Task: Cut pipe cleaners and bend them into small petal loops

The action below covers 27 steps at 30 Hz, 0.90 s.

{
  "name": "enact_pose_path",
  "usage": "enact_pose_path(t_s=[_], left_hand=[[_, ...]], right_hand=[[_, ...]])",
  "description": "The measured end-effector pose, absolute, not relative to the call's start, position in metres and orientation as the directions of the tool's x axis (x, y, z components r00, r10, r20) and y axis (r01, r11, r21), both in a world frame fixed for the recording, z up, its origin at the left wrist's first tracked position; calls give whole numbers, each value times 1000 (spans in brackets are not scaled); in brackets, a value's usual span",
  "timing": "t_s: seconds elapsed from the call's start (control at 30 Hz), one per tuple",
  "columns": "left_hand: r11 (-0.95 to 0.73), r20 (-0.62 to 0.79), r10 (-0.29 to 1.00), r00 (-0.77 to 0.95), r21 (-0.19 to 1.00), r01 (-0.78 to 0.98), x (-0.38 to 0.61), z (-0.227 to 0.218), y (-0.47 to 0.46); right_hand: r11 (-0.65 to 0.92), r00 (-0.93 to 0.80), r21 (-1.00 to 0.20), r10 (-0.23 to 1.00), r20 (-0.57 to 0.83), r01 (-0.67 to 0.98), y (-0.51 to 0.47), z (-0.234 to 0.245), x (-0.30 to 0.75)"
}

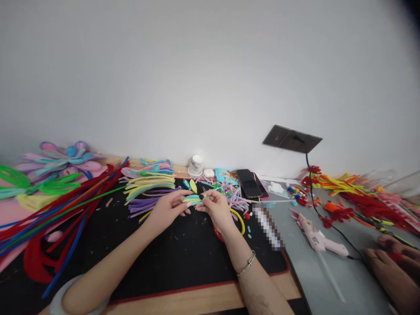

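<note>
Both my hands meet over the black mat (183, 249) and hold one small craft piece of bent pipe cleaners (193, 199), striped green, blue and yellow. My left hand (169, 206) pinches its left end. My right hand (215, 206) pinches its right end, with a bracelet on that wrist. A yellow petal-shaped loop (193, 186) stands just behind the piece. Cut purple and yellow-green pipe cleaner lengths (147, 192) lie to the left of my hands.
Long red, blue and green pipe cleaners (55, 210) fan out at left. A pink glue gun (316, 238) with its cord, phones (251, 183), a small white cup (196, 165) and red and yellow pieces (357, 197) lie right. Another person's hands (392, 258) work at far right.
</note>
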<state>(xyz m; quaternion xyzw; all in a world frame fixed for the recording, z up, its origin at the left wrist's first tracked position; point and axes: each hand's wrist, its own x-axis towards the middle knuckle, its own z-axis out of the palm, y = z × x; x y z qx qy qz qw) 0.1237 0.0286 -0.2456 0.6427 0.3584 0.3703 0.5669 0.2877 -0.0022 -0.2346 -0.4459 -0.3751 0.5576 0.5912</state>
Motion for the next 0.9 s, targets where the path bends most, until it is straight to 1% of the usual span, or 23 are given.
enact_pose_path(t_s=[0.1, 0.3, 0.5, 0.6, 0.73, 0.8, 0.9], left_hand=[[-88, 60, 891, 450, 995, 40, 125, -245, 28], [-35, 18, 941, 337, 998, 43, 125, -240, 27], [-45, 28, 957, 290, 998, 53, 124, -241, 28], [-82, 47, 926, 374, 993, 80, 122, -242, 31], [-281, 125, 822, 556, 938, 203, 120, -238, 29], [-321, 91, 764, 639, 912, 254, 120, -236, 26], [-276, 0, 698, 717, 923, 269, 122, -236, 22]], right_hand=[[-26, 77, -947, 996, -54, -321, -3, -234, 285], [9, 101, -948, 995, -25, -319, -2, -235, 284], [25, 124, -953, 992, -13, -302, -2, -236, 283], [21, 120, -962, 993, -13, -272, -3, -235, 284], [-3, 38, -989, 999, -8, -148, -4, -233, 286], [-7, -30, -997, 1000, -5, -76, -5, -232, 286], [16, -69, -1000, 997, 14, 24, -7, -228, 286]])
